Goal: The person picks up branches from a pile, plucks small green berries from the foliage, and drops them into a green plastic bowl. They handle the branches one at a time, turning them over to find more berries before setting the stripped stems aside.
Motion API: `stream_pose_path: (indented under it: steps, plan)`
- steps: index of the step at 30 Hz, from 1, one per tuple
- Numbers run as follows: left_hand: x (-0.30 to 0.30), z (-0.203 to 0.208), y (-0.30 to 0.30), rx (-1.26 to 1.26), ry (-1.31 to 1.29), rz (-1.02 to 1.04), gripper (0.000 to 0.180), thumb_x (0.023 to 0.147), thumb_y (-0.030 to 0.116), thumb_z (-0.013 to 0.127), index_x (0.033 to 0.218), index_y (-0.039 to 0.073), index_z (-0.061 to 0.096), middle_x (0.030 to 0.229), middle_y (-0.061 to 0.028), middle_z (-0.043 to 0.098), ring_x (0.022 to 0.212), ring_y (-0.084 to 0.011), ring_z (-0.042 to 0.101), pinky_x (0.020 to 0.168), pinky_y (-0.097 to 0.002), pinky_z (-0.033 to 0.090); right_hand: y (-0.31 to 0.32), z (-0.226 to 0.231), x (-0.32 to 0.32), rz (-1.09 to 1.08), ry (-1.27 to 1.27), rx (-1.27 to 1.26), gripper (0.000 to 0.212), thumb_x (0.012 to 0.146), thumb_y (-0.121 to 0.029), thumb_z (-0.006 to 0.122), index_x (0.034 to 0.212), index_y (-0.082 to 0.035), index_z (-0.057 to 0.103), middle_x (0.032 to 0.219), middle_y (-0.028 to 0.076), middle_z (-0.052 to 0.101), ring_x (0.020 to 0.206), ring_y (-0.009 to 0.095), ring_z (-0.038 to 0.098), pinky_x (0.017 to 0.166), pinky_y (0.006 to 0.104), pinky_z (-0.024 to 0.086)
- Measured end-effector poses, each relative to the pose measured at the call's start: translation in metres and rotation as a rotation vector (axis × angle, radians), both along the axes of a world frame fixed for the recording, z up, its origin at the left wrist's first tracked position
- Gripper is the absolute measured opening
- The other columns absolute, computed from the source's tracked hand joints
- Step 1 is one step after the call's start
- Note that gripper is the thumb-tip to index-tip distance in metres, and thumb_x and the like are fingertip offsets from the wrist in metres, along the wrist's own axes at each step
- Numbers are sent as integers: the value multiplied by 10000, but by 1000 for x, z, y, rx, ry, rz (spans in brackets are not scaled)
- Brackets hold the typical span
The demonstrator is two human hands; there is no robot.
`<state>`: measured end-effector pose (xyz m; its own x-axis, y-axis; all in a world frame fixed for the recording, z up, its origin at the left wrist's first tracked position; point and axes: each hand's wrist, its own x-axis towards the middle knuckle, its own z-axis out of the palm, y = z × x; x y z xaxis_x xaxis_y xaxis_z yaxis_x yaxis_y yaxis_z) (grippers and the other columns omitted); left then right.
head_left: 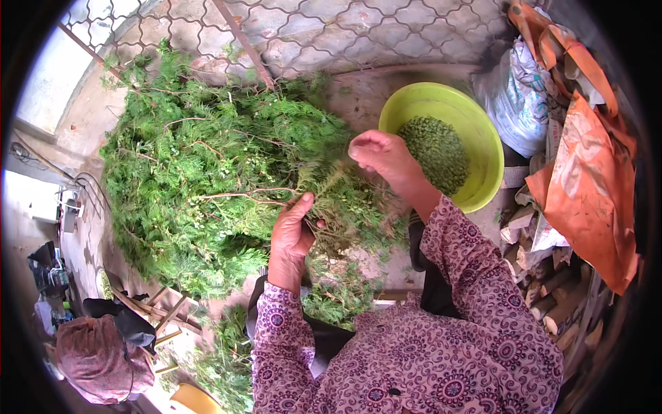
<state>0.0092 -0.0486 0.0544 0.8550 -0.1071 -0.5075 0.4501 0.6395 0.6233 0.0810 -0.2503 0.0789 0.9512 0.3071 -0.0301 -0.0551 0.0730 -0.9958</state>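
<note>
Green sprig point(332, 196) lies between the hands point(386, 159), gripped by the left point(291, 234).

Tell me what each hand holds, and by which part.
The left hand holds a sprig by its woody stem. Whether the right hand pinches anything small cannot be told.

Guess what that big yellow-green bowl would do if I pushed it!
The bowl would probably slide rather than tip, because it looks so wide. The little green pieces inside might roll or shift, since they look small and loose.
</note>
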Motion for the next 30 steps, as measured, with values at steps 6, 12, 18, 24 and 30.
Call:
stream_pose_path:
  steps: [6, 12, 18, 24, 30]
  plan:
    - [0, 4, 0, -4, -1, 84, 279, 765, 181, 665, 980, 69, 525, 873, 3, 531, 758, -136, 475, 542, -284, 376, 9, 3, -14, 244, 95, -114, 169, 800, -175, 611, 842, -11, 610, 708, -3, 573, 632, 55, 510, 578, 202, 426]
    - [0, 1, -1, 4, -19, 45, 282, 763, 177, 665, 967, 48, 518, 866, -10, 528, 761, -142, 480, 544, -290, 379, 20, -18, -16, 382, -41, -228, 213, 800, -137, 600, 938, 25, 598, 774, 18, 594, 713, 57, 527, 650, 209, 435]
    - [1, -1, -6, 51, -25, 31, 301, 758, 166, 671, 975, 44, 502, 853, -17, 544, 735, -150, 511, 526, -291, 394, 28, -19, -23, 387, 4, -89, 184, 729, -105, 640, 869, 8, 599, 732, 13, 581, 693, 48, 514, 636, 212, 428]
    - [-2, -2, -11, 45, -58, 16, 304, 743, 112, 677, 972, 39, 491, 811, -41, 587, 667, -166, 558, 497, -304, 428, 24, -17, -21, 367, -89, -235, 150, 683, -129, 646, 742, -2, 590, 627, 14, 554, 602, 48, 479, 549, 221, 402]
    - [-6, 1, -11, -1, -58, 63, 355, 727, 97, 690, 995, 42, 463, 843, -44, 580, 688, -164, 557, 509, -330, 450, 19, 3, -19, 580, 30, -169, 106, 721, -89, 607, 709, 1, 552, 615, -15, 515, 579, 40, 461, 513, 192, 358]
